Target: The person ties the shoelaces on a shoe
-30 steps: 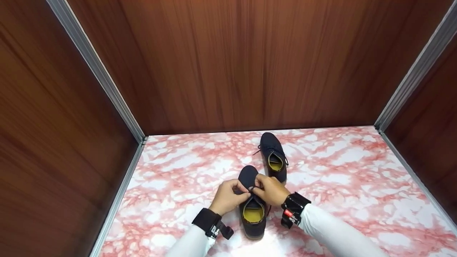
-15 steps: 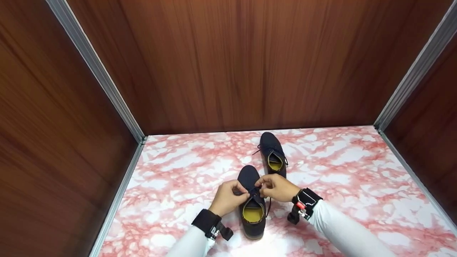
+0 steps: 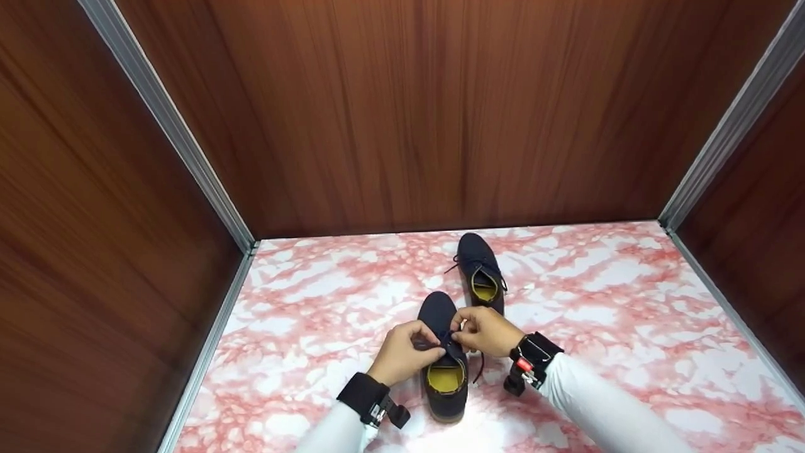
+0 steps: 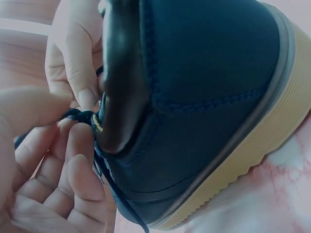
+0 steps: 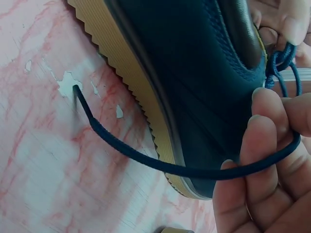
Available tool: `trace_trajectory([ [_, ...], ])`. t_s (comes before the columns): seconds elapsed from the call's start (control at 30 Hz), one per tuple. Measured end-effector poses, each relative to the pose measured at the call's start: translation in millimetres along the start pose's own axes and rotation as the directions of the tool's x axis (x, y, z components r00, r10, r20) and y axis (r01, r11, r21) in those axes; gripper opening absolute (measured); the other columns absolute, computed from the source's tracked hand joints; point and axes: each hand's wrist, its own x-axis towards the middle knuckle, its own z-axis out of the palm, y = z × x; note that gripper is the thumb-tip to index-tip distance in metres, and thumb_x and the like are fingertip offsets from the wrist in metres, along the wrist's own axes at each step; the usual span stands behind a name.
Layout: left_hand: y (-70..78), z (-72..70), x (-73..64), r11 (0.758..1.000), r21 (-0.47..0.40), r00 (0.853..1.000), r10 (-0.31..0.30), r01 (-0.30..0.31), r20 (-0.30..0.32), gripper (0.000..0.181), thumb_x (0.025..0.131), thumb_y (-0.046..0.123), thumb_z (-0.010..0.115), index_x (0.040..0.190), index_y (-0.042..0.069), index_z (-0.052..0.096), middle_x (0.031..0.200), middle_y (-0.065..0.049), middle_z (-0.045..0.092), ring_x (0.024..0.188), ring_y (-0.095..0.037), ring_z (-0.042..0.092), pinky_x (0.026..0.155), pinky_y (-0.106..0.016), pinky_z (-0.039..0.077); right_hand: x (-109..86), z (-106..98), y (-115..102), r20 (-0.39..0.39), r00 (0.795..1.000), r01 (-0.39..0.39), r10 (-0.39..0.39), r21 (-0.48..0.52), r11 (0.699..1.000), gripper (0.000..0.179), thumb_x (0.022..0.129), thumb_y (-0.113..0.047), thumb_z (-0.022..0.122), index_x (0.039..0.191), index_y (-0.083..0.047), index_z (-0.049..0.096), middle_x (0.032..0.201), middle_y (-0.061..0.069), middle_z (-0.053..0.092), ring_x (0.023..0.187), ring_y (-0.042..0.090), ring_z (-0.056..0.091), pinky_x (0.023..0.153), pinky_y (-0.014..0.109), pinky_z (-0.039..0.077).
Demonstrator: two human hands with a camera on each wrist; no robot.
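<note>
A dark navy lace-up shoe (image 3: 436, 309) with a yellow insole stands upright, toe pointing away, between both hands. My left hand (image 3: 402, 353) pinches the shoelace (image 4: 77, 115) between thumb and forefinger at the top of the lacing. From the other side, my right hand (image 3: 489, 330) pinches the same lace close to the knot (image 5: 279, 63). In the right wrist view a loose lace end curves across the right fingers (image 5: 260, 141) and out over the tabletop. Another lace end hangs down the shoe's side in the left wrist view.
The matching shoe (image 3: 476, 255), its lace ends hanging at both sides, stands just beyond and to the right. Red-and-white marbled tabletop (image 3: 314, 314) lies beneath. Brown wood-grain panels (image 3: 390, 126) with grey metal edging rise at the back and both sides.
My right hand has drawn back to the right from the knot and then come slightly inward again. The left thumb has shifted a little rightward, and a lace end now hangs farther right.
</note>
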Motion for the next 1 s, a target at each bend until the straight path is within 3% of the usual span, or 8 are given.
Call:
trace_trajectory([
  [0.17, -2.3, -4.2, -2.0, 0.988, -0.149, 0.997, -0.026, 0.036, 0.069, 0.029, 0.092, 0.023, 0.079, 0.109, 0.004, 0.066, 0.098, -0.009, 0.076, 0.082, -0.009, 0.070, 0.073, -0.022, 0.056, -0.8, 2, 0, -0.031, 0.999, 0.022, -0.022, -0.027, 0.999, 0.009, 0.096, -0.012, 0.074, 0.093, -0.010, 0.066, 0.060, -0.007, 0.058, 0.052, -0.002, 0.053, 0.048, 0.016, 0.040],
  [0.27, -4.5, -6.4, -0.8, 0.953, -0.283, 0.992, -0.087, 0.109, 0.088, 0.034, 0.106, 0.032, 0.060, 0.117, 0.000, 0.062, 0.096, -0.013, 0.075, 0.074, -0.011, 0.067, 0.061, -0.022, 0.049, -0.7, 2, 1, -0.044, 0.998, 0.033, -0.035, -0.043, 0.999, 0.010, 0.096, -0.013, 0.075, 0.092, -0.011, 0.066, 0.061, -0.007, 0.057, 0.053, -0.001, 0.053, 0.049, 0.017, 0.042],
  [0.37, -6.6, -7.1, 2.9, 0.918, -0.357, 0.985, -0.160, 0.175, 0.071, 0.045, 0.112, 0.039, 0.045, 0.120, -0.003, 0.061, 0.093, -0.014, 0.077, 0.066, -0.011, 0.065, 0.055, -0.022, 0.043, -0.5, 2, 2, -0.052, 0.998, 0.038, -0.041, -0.051, 0.998, 0.011, 0.095, -0.013, 0.076, 0.092, -0.011, 0.066, 0.063, -0.004, 0.060, 0.053, 0.000, 0.054, 0.050, 0.018, 0.045],
  [0.43, -8.0, -6.5, 5.8, 0.915, -0.348, 0.979, -0.199, 0.204, 0.051, 0.044, 0.112, 0.037, 0.047, 0.118, -0.003, 0.064, 0.088, -0.012, 0.076, 0.063, -0.010, 0.064, 0.054, -0.021, 0.043, -0.3, 3, 3, -0.055, 0.998, 0.037, -0.040, -0.050, 0.998, 0.011, 0.095, -0.013, 0.076, 0.092, -0.011, 0.066, 0.065, -0.002, 0.062, 0.053, 0.001, 0.056, 0.051, 0.019, 0.047],
  [0.6, -9.2, -2.8, 11.9, 0.949, -0.208, 0.971, -0.234, 0.237, 0.037, 0.026, 0.106, 0.025, 0.061, 0.102, 0.002, 0.072, 0.077, -0.001, 0.069, 0.058, -0.008, 0.061, 0.050, -0.019, 0.042, 0.2, 4, 3, -0.065, 0.997, 0.034, -0.037, -0.046, 0.998, 0.014, 0.094, -0.015, 0.078, 0.090, -0.011, 0.065, 0.066, 0.000, 0.063, 0.054, 0.001, 0.056, 0.051, 0.020, 0.048],
  [0.77, -6.2, 0.6, 14.5, 0.973, -0.100, 0.978, -0.204, 0.207, 0.042, 0.022, 0.102, 0.024, 0.067, 0.093, 0.006, 0.073, 0.073, 0.004, 0.066, 0.057, -0.007, 0.060, 0.052, -0.019, 0.044, 1.0, 6, 4, -0.088, 0.995, 0.048, -0.051, -0.038, 0.998, 0.015, 0.094, -0.016, 0.078, 0.088, -0.011, 0.065, 0.065, 0.001, 0.062, 0.053, 0.000, 0.054, 0.050, 0.019, 0.046],
  [1.0, -3.9, 5.2, 13.5, 0.981, -0.070, 0.983, -0.181, 0.183, 0.033, 0.016, 0.099, 0.021, 0.071, 0.091, 0.007, 0.073, 0.072, 0.004, 0.067, 0.054, -0.006, 0.057, 0.052, -0.019, 0.046, -1.8, 5, 5, -0.097, 0.994, 0.047, -0.052, -0.054, 0.997, 0.012, 0.093, -0.016, 0.079, 0.092, -0.012, 0.067, 0.074, 0.001, 0.067, 0.062, 0.001, 0.057, 0.057, 0.018, 0.047],
])
